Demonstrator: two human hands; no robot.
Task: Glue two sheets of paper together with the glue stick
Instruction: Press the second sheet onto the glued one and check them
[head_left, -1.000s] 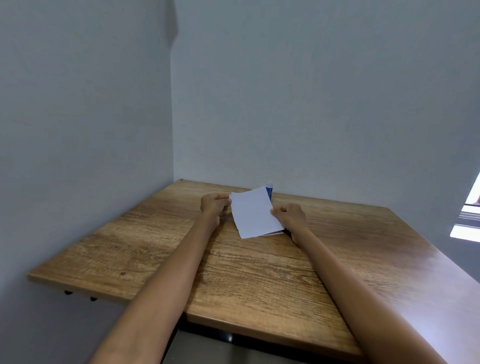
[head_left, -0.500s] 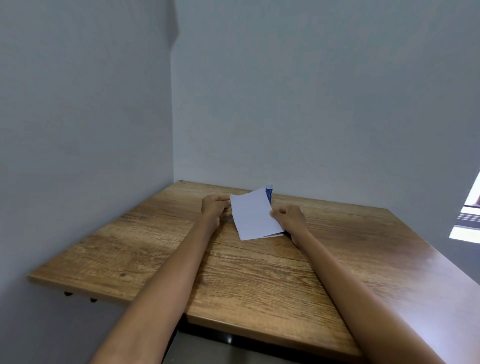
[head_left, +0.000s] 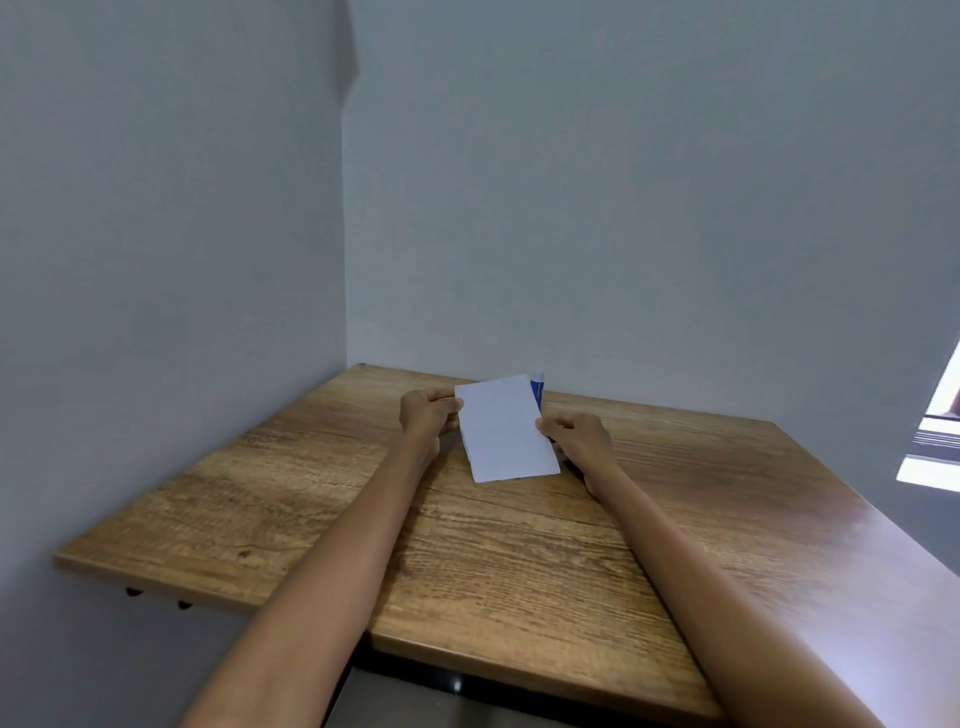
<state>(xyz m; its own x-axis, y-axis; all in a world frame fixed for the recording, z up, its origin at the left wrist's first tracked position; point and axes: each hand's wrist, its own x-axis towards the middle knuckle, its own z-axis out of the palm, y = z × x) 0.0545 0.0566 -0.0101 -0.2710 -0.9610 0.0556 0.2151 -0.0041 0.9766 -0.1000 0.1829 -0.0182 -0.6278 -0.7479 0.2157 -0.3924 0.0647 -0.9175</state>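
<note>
Worktop (head_left: 519, 571): bare wood grain up close, both forearms reaching across it.
Right hand (head_left: 576, 434): fingers curled, pinching the paper's right edge.
Left hand (head_left: 426, 415): pinching the left edge, near the far corner.
Paper (head_left: 506, 428): white, mid-worktop, far end tipped up; whether one sheet or two, I can't tell.
Handling: light, floppy, creases easily; hold opposite edges, gently.
Glue stick (head_left: 537, 391): blue, upright just behind the paper, untouched.

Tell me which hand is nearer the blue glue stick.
The right hand, pinching the white paper's right edge just below the upright blue glue stick; the left hand holds the opposite edge.
</note>
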